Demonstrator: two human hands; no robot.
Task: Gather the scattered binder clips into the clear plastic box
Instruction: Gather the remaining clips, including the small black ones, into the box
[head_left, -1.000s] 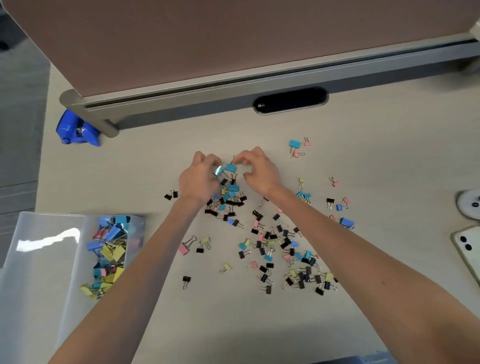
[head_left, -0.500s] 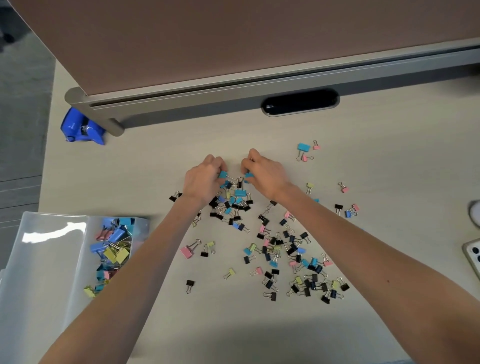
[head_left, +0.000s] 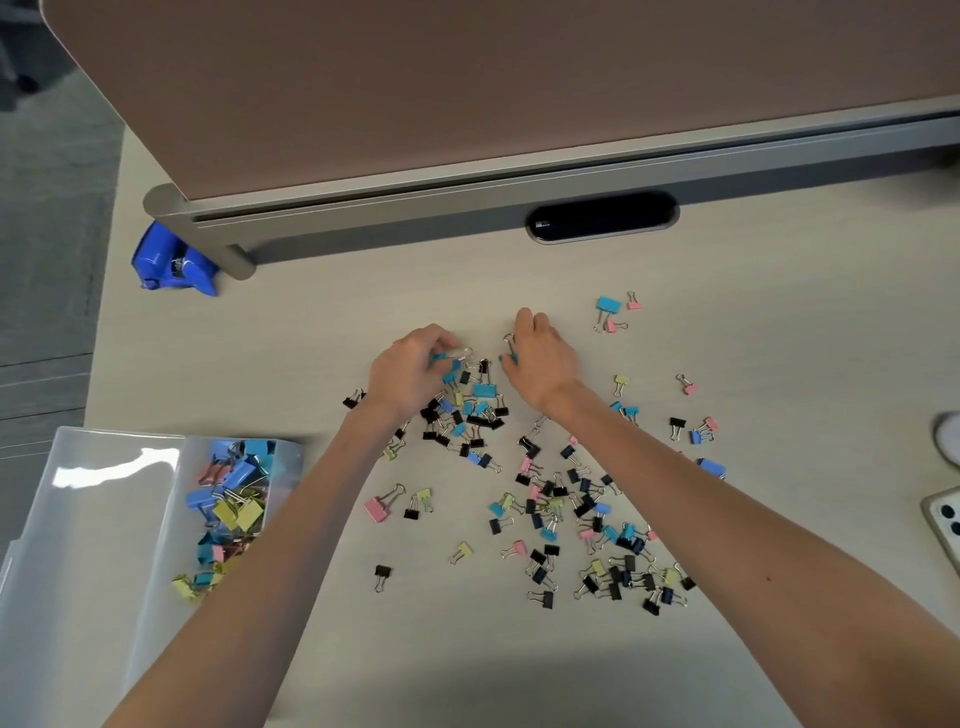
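Note:
Several small binder clips in black, blue, pink and yellow lie scattered over the desk, with a dense pile (head_left: 470, 410) between my hands and another spread (head_left: 587, 530) nearer me. My left hand (head_left: 410, 371) pinches a blue binder clip (head_left: 451, 357) at the pile's far left edge. My right hand (head_left: 543, 358) grips another blue clip (head_left: 510, 355) with its fingers curled. The clear plastic box (head_left: 104, 519) lies at the lower left, its lid open, holding several larger coloured clips (head_left: 228, 509).
A brown partition (head_left: 467, 78) with a grey rail runs along the desk's far side, with a black cable slot (head_left: 602, 217). A blue tape dispenser (head_left: 174, 265) sits far left. A phone (head_left: 945, 519) and a white object (head_left: 950, 434) lie at the right edge.
Both hands have drawn apart slightly over the pile, each now with a blue clip in its fingers. The camera view has shifted.

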